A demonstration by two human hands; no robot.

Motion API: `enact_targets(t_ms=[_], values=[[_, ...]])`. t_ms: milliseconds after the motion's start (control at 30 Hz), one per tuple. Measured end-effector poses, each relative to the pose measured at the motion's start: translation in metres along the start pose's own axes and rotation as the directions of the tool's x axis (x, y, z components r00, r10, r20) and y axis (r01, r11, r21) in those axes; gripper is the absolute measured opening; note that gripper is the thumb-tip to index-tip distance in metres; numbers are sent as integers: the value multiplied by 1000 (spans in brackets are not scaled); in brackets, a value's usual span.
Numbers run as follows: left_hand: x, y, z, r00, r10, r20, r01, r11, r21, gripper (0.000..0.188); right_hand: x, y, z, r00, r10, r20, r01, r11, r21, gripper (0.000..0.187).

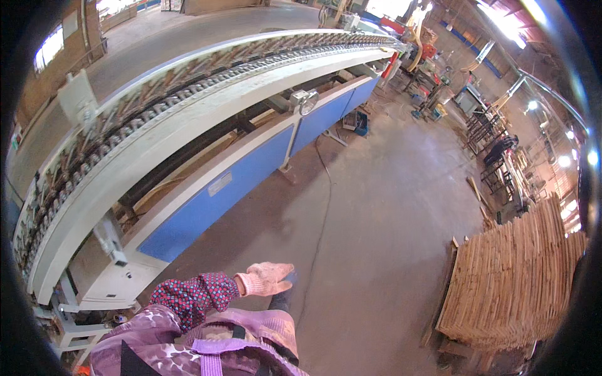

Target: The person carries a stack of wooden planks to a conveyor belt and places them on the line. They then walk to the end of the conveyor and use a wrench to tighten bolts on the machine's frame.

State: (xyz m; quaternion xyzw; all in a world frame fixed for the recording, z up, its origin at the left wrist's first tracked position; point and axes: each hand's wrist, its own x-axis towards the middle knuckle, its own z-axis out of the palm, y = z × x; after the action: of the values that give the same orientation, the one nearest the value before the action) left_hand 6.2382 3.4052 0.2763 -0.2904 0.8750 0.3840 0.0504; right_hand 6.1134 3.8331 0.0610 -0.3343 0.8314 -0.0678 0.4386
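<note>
My left hand [266, 279] wears a pale pink knit glove with a bluish tip at the fingers. It hangs in front of my body, fingers loosely stretched and nothing visible in them. A dotted dark sleeve [197, 297] covers that forearm. Below the hand shows part of a dark trouser leg or shoe [280, 302]. My right hand is out of the picture. To the left, the nearest large thing is a long machine [213, 203] with blue side panels and a pale frame, but the hand does not touch it.
A chain-like track [188, 81] runs along the machine's top, and a handwheel [306, 103] sits on its side. A cable [323, 219] crosses the concrete floor [389, 219]. At right stands a tall stack of wooden boards [508, 276]. Further back are workbenches [501, 172] and a blue crate [360, 123].
</note>
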Motion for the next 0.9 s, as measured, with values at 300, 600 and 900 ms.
enact_targets(t_ms=[300,600,900], values=[[190,-53,-55,973,-227,46,230,970,-79,60,320,-117,-297,995,-90,-34,72,935,-348,23],[424,-82,-172,922,-372,105,384,915,-127,51,524,-374,-629,913,-178,-367,247,957,151,44],[712,-100,-320,978,-197,63,201,977,-64,61,644,-288,-626,962,-153,226,242,860,-449,38]])
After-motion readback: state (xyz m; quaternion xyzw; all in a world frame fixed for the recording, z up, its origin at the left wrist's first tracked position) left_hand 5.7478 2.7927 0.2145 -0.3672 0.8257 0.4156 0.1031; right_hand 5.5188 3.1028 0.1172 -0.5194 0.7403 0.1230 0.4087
